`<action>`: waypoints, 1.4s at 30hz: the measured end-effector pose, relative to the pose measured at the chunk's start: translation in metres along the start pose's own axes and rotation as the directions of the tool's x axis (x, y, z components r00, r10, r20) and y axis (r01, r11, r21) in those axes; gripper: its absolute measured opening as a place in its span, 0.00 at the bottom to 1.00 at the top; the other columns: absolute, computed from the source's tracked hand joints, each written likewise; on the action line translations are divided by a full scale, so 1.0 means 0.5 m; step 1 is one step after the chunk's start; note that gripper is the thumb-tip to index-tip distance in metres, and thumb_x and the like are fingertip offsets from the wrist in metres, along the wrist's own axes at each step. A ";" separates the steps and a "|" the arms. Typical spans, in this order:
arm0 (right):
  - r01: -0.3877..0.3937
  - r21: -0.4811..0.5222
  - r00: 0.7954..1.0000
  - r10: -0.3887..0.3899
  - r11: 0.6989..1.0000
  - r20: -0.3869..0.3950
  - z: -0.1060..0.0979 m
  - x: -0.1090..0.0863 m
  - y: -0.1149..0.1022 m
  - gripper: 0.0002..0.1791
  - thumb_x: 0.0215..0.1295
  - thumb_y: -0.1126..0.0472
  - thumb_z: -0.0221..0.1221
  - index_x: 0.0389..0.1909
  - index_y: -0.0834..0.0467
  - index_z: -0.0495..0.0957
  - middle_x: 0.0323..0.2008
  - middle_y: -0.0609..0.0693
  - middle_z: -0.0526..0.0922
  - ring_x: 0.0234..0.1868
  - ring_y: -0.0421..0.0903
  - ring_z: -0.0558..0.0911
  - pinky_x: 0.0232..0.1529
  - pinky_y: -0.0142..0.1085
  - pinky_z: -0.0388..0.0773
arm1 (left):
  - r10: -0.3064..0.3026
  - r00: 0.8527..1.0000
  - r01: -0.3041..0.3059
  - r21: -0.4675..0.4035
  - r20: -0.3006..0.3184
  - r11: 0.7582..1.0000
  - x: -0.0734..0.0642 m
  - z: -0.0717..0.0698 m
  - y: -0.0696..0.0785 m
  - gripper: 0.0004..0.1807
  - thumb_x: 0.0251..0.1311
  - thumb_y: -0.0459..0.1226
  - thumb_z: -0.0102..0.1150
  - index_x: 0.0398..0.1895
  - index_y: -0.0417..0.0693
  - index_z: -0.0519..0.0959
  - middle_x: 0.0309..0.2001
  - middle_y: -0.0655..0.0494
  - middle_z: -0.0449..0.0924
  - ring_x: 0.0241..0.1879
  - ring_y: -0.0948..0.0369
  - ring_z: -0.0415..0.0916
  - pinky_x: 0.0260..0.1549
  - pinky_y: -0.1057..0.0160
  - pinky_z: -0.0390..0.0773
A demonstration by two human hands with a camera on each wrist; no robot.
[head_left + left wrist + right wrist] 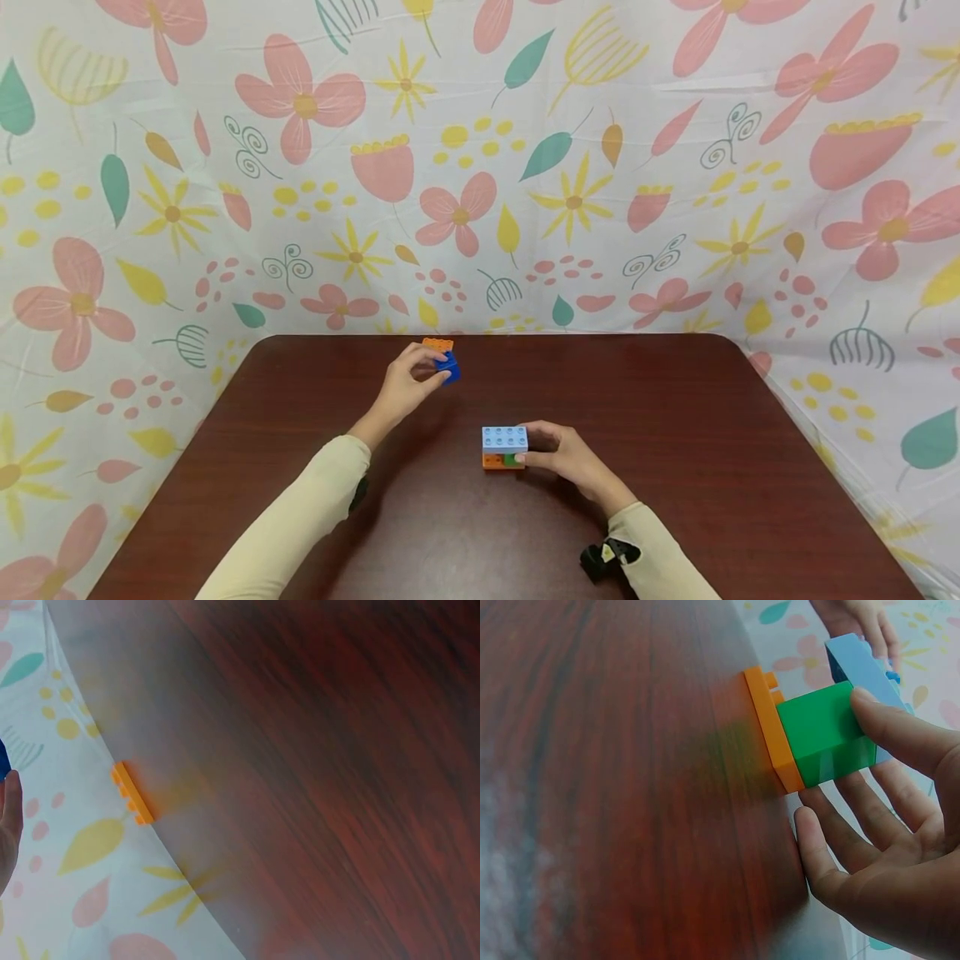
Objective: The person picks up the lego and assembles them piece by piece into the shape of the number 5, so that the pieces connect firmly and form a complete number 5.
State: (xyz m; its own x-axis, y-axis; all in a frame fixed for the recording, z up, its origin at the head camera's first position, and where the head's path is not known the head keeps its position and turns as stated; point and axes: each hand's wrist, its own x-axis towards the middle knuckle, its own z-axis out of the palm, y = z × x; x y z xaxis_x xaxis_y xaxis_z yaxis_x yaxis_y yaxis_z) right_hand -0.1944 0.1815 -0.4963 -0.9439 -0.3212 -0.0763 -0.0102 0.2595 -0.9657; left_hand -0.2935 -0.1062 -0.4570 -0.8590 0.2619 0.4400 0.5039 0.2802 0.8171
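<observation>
Near the table's far edge my left hand [407, 382] pinches a dark blue toy brick [448, 367] between thumb and fingers. The blue brick [3, 760] is mostly cut off in the left wrist view. Just behind it, a flat orange studded brick [438, 342] lies on the table. Nearer to me, my right hand [566, 454] holds a small stack from its right side. The stack has a flat orange brick [769, 724] at the bottom, a green block [829, 731] on that, and a light blue eight-stud brick [504, 437] on top. My right thumb [900, 731] lies against the green block.
The dark red-brown wooden table [675, 400] spreads out around both hands. A white cloth with flowers and leaves [465, 125] hangs behind it and along its sides. Dark wrist cameras [596, 562] are strapped at the cream sleeves [300, 508].
</observation>
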 end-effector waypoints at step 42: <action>-0.002 0.047 1.000 0.001 0.999 0.021 -0.001 0.000 0.001 0.26 0.59 0.56 0.67 0.57 0.58 0.75 0.51 0.55 0.80 0.50 0.51 0.78 0.47 0.42 0.79 | 0.115 0.966 -0.086 -0.130 0.234 0.988 -0.085 0.061 0.158 0.10 0.57 0.25 0.63 0.43 0.34 0.80 0.46 0.42 0.74 0.45 0.49 0.78 0.46 0.47 0.78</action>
State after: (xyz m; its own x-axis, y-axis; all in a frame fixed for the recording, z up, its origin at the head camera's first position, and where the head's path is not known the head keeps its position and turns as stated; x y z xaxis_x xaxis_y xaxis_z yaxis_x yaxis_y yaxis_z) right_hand -0.1946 0.1822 -0.4967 -0.9368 -0.3399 -0.0828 0.0073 0.2174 -0.9760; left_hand -0.2142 -0.0671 -0.4226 -0.7502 0.5008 0.4318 0.5601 0.1340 0.8175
